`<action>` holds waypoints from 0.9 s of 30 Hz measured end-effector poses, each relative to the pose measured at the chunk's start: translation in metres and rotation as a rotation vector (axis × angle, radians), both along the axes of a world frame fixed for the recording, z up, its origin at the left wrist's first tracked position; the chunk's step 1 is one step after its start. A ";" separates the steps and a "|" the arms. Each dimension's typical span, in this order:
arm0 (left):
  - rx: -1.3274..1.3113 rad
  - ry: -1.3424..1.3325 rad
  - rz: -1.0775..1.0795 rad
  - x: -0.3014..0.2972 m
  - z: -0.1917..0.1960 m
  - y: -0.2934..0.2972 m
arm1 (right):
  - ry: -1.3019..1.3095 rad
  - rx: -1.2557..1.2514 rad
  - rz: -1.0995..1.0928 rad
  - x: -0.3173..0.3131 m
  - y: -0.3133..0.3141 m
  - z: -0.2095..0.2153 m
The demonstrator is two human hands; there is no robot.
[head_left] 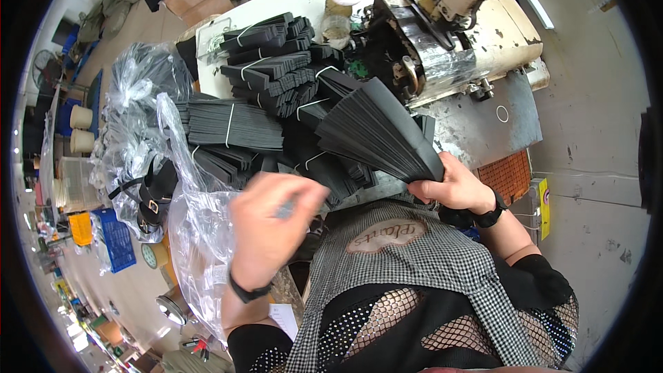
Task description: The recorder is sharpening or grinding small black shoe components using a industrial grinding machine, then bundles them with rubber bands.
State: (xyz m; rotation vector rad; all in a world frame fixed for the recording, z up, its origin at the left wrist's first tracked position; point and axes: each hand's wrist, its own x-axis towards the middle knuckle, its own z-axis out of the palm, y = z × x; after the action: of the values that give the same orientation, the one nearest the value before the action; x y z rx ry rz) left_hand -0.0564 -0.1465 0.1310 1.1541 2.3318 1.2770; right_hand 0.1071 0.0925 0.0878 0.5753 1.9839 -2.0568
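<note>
My right hand (pixel 452 186) grips the near end of a bundle of black strips (pixel 380 131), with the thumb across its near edge. The strips spread like a fan toward the far left. My left hand (pixel 273 224) is raised left of the bundle and apart from it, slightly blurred. Its fingers curl toward the thumb; anything held between them is too small to make out. Beyond it lie several more bundles of black strips (pixel 236 124), tied with white bands and stacked on the white worktable (pixel 304 0).
A sewing machine (pixel 442 48) stands at the far right of the table. A loose white band (pixel 502 114) lies on the metal plate (pixel 521 103). Clear plastic bags (pixel 200 235) hang along the left edge. A glass jar (pixel 336 30) stands behind the bundles.
</note>
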 end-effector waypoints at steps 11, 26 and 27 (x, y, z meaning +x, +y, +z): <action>0.565 -1.180 -0.010 0.059 -0.027 0.100 | 0.445 1.316 -0.021 0.000 -0.012 -0.008; 0.756 -1.422 -0.355 0.048 -0.063 0.112 | 0.347 1.522 0.016 0.018 -0.022 -0.007; 0.751 -1.425 -0.361 0.048 -0.065 0.112 | 0.370 1.545 0.005 0.018 -0.022 -0.006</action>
State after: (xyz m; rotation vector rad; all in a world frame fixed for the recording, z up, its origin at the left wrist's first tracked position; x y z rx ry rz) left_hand -0.0081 -0.0348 0.0665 0.3821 0.6092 1.9002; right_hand 0.1250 0.0704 0.0815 0.3450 3.4562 -0.1923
